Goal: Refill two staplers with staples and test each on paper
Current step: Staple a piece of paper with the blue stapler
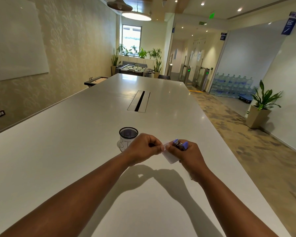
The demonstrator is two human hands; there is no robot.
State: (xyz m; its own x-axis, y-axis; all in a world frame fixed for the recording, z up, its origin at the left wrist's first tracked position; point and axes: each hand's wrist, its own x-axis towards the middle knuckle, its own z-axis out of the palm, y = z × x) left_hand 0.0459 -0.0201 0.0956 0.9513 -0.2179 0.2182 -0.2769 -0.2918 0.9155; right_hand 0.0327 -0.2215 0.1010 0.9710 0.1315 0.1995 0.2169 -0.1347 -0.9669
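My right hand (186, 154) grips the purple stapler (180, 144) just right of the mesh pen cup (128, 134); my left hand (142, 148) pinches the paper (169, 157). I judge this the test step: next, feed the paper edge in and squeeze.

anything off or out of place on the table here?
Nothing stands out. Right hand holds the purple stapler and white paper, left hand pinches the paper's edge; mesh cup stands upright.

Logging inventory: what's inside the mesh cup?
Through the rim of the mesh cup only a small purple-blue shape shows, too dark to identify. A white label covers its lower wall, and the left hand hides its right base.
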